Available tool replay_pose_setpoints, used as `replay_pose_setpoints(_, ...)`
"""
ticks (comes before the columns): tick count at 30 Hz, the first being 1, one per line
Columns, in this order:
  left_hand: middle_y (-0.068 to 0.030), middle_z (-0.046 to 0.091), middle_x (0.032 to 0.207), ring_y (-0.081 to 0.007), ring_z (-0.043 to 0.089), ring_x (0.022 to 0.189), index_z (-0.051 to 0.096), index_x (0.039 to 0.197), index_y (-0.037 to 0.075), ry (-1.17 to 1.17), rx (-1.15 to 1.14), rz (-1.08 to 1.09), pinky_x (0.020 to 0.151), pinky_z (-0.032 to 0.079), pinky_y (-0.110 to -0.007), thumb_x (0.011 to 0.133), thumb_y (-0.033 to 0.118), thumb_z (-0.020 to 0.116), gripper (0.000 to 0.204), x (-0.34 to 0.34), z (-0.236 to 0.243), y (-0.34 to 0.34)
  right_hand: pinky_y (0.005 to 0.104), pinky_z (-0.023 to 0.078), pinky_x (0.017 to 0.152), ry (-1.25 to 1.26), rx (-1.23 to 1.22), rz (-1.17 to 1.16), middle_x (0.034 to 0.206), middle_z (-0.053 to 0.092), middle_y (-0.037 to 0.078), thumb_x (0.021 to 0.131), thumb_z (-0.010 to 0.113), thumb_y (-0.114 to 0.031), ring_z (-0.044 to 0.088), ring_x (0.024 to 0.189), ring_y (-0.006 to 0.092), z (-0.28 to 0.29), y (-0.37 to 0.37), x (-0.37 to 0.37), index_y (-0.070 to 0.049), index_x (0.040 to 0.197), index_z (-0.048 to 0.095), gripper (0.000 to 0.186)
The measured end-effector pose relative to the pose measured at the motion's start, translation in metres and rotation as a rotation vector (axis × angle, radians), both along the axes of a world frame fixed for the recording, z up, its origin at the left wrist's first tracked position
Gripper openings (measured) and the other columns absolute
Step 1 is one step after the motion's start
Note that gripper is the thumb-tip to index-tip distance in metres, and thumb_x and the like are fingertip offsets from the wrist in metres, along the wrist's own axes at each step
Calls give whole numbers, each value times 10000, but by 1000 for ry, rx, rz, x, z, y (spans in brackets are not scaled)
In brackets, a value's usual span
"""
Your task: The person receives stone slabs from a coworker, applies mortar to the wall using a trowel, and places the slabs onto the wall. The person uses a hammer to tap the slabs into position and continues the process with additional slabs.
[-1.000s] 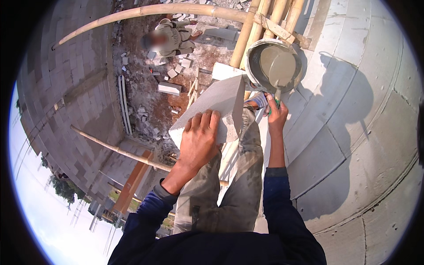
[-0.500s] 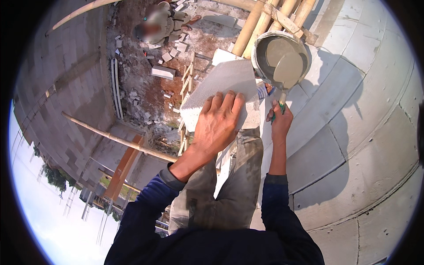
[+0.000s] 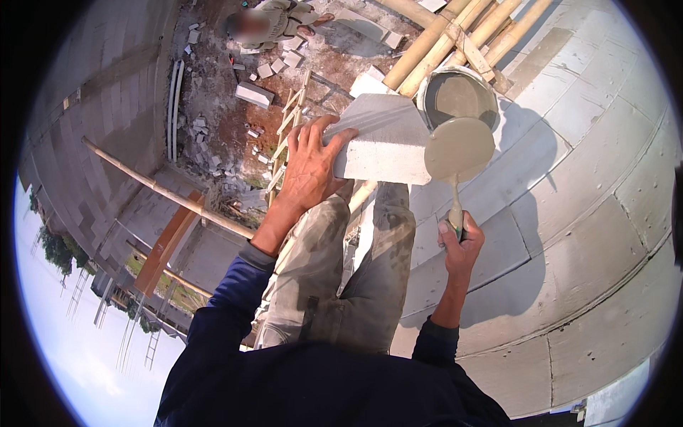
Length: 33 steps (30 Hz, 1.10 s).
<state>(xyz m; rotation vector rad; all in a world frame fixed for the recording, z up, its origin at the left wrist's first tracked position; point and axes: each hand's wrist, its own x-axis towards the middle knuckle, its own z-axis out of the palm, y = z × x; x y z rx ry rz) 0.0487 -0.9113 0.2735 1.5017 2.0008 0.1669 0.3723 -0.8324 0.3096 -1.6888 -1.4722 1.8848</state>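
Observation:
My left hand point(image 3: 307, 162) is closed over the left end of a pale lightweight concrete block point(image 3: 380, 156), thumb along its near face and fingers over the top. The block lies just beyond my knees. In my right hand point(image 3: 462, 242) is the handle of a trowel point(image 3: 457, 191), fist wrapped round it. Wet grey mortar point(image 3: 459, 149) covers its broad, rounded blade, held level beside the block's right end. Behind the blade stands a round bucket point(image 3: 491, 92) with more grey mortar inside; the blade overlaps its near rim in view.
On the right runs a pale block wall point(image 3: 590, 228). Bamboo poles point(image 3: 434, 46) are lashed together beyond the bucket. Far below, a person point(image 3: 274, 25) is among scattered block pieces point(image 3: 274, 65). A bamboo ladder point(image 3: 288, 135) and a long bamboo pole point(image 3: 163, 186) are at left.
My right hand has lifted the trowel out of the bucket toward me, loaded with mortar. My left hand has shifted from the block's top to its left end.

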Motion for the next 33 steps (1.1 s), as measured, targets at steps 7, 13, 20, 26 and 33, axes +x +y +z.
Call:
replay_pose_setpoints(7, -157, 511, 1438, -392, 520, 1369, 536, 1406, 140, -503, 138, 341, 1150, 459, -484, 596, 126, 988, 928, -9, -42, -51, 325, 480, 628, -56, 298, 458, 817, 667, 79, 770, 823, -54, 606, 671, 214, 15, 29, -42, -10, 1043, 747, 287)
replay_pose_setpoints(13, -139, 532, 1539, -360, 515, 1424, 528, 1475, 153, -676, 152, 458, 1199, 436, -467, 593, 224, 1027, 1016, -7, -60, -68, 374, 504, 675, -177, 322, 695, 867, 653, 87, 662, 825, -52, 609, 722, 288, 25, 34, -53, -42, 1082, 753, 426)
replay_pose_setpoints(20, -92, 519, 1582, -295, 506, 1459, 545, 1486, 150, -824, 78, 537, 1227, 454, -428, 635, 107, 1001, 967, -4, -56, -66, 342, 506, 646, -246, 328, 596, 850, 633, 98, 685, 786, 15, 614, 686, 247, 23, 38, -24, -17, 1068, 742, 386)
replay_pose_setpoints(26, -82, 495, 1610, -259, 505, 1468, 528, 1492, 152, -864, 44, 557, 1242, 439, -421, 632, 17, 982, 982, -2, -58, -67, 293, 459, 625, -281, 267, 457, 801, 636, 66, 734, 764, 20, 579, 670, 153, 27, 53, 16, -13, 1035, 760, 303)
replay_pose_setpoints(33, -149, 428, 1658, -276, 480, 1488, 452, 1554, 96, -885, 6, 542, 1241, 424, -427, 664, 82, 1003, 1047, 0, -58, -72, 258, 441, 660, -345, 83, -41, 764, 633, -14, 859, 795, -44, 553, 735, 78, -99, 67, 55, 40, 1015, 746, 183)
